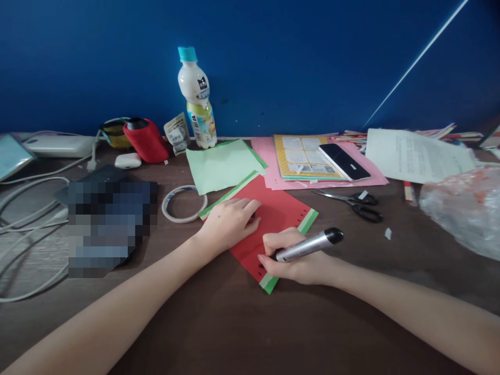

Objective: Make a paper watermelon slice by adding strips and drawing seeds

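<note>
A red paper sheet (275, 208) lies slanted on the table, with light and dark green strips along two opposite edges. Small black marks dot the red beside the green strip on the right and near corner. My left hand (230, 223) rests on the sheet's left part, fingers bent, and a small dark thing peeks out between thumb and forefinger, mostly hidden. Pinched in my right hand (299, 260) is a silver and black marker (307, 247), tilted, its tip low over the sheet's near corner; my fingers hide whether it touches.
A tape roll (164, 205) lies left of the sheet, scissors (357, 202) to the right. Behind are pale green paper (222, 164), a bottle (201, 104), pink paper (269, 166) and a phone (344, 161). Cables (35, 224) run at left; a plastic bag (464, 208) sits at right.
</note>
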`<state>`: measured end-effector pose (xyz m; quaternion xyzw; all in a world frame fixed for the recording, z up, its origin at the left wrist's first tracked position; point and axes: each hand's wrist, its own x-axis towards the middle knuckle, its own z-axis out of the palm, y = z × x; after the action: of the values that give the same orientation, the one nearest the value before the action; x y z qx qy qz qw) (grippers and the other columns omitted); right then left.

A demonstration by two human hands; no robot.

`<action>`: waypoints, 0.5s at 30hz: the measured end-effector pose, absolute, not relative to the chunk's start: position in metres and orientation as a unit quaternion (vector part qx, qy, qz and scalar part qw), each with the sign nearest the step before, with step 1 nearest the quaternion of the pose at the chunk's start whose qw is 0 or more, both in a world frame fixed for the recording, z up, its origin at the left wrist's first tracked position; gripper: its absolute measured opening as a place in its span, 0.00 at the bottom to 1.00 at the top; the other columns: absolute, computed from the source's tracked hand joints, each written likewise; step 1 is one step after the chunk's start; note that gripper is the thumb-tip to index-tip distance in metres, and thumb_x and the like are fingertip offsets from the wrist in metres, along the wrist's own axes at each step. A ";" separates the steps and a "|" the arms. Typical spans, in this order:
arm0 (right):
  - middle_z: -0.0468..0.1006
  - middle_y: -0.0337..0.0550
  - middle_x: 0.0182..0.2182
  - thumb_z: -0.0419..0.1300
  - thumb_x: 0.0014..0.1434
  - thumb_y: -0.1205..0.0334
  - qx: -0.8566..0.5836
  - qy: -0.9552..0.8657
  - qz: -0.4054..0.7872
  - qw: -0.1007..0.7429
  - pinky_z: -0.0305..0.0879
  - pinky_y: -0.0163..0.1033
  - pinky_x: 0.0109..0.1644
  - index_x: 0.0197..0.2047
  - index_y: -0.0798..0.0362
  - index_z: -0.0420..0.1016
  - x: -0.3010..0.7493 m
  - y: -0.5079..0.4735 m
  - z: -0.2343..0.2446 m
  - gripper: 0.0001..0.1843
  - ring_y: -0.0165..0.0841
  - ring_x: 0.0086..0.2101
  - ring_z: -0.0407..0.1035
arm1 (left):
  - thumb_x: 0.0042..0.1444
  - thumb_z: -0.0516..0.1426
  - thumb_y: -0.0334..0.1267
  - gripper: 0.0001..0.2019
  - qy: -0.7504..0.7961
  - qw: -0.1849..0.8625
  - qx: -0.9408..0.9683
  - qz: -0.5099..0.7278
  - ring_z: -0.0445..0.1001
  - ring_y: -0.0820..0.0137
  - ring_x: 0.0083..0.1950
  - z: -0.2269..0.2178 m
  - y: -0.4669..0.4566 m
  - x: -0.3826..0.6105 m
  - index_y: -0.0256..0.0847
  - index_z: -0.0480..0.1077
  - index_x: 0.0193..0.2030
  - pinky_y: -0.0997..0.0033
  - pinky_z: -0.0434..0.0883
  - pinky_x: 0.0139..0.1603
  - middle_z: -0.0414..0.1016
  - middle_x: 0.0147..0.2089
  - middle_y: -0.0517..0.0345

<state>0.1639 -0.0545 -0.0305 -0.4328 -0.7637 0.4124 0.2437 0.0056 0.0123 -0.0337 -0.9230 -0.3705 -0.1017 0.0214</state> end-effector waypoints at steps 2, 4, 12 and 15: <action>0.53 0.30 0.14 0.56 0.48 0.64 -0.439 -0.759 0.411 0.250 0.45 0.30 0.22 0.18 0.54 0.54 0.164 -0.054 -0.032 0.14 0.22 0.18 0.48 | 0.55 0.49 0.37 0.10 -0.371 0.020 -0.923 -0.101 0.72 0.69 0.35 -0.034 0.012 0.005 0.40 0.65 0.42 0.73 0.65 0.31 0.73 0.37 0.56; 0.54 0.30 0.14 0.56 0.48 0.63 -0.443 -0.759 0.406 0.250 0.45 0.30 0.22 0.18 0.54 0.54 0.164 -0.054 -0.033 0.14 0.22 0.18 0.48 | 0.55 0.49 0.37 0.10 -0.373 0.019 -0.922 -0.101 0.71 0.69 0.35 -0.034 0.012 0.006 0.39 0.65 0.42 0.72 0.64 0.30 0.73 0.37 0.56; 0.53 0.30 0.15 0.56 0.49 0.63 -0.444 -0.761 0.406 0.242 0.45 0.30 0.22 0.18 0.54 0.53 0.163 -0.054 -0.032 0.14 0.22 0.18 0.48 | 0.54 0.49 0.38 0.10 -0.371 0.025 -0.922 -0.105 0.71 0.69 0.35 -0.035 0.012 0.005 0.40 0.65 0.41 0.72 0.64 0.29 0.73 0.36 0.56; 0.53 0.30 0.14 0.55 0.49 0.64 -0.440 -0.767 0.403 0.237 0.44 0.30 0.22 0.18 0.54 0.53 0.163 -0.054 -0.032 0.14 0.22 0.18 0.47 | 0.54 0.49 0.38 0.10 -0.368 0.030 -0.923 -0.105 0.71 0.69 0.34 -0.036 0.013 0.005 0.40 0.65 0.41 0.72 0.63 0.28 0.73 0.36 0.57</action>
<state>0.1625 -0.0541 -0.0316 -0.4396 -0.7669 0.4029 0.2372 0.0049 0.0128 -0.0358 -0.9234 -0.3681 -0.1046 0.0297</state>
